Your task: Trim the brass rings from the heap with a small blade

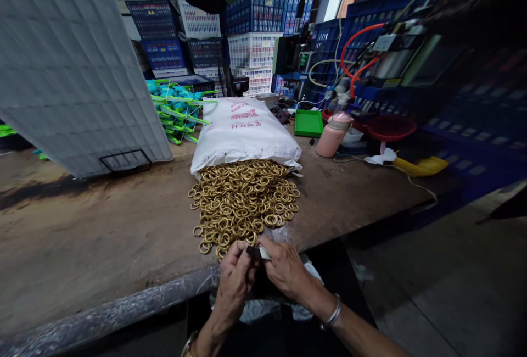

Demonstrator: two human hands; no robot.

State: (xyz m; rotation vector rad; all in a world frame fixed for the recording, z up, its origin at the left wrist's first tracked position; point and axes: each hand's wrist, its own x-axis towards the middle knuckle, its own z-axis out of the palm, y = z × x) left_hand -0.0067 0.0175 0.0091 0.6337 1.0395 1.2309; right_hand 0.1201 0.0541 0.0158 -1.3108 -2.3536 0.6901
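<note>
A heap of gold-coloured rings spills from the mouth of a white woven sack with red print, lying on its side on the table. Just in front of the heap, over the table's near edge, both hands meet. My left hand pinches a small dark piece between thumb and fingers. Close against it, my right hand is closed on a small whitish flat piece. Both pieces are largely covered by fingers, and their kind cannot be made out. A silvery bangle circles the right wrist.
A wooden table has plastic film along its front edge. A large pale ribbed panel stands at left, beside green-blue plastic parts. At right are a pink bottle, a green tray and a red dish. Crates are stacked behind.
</note>
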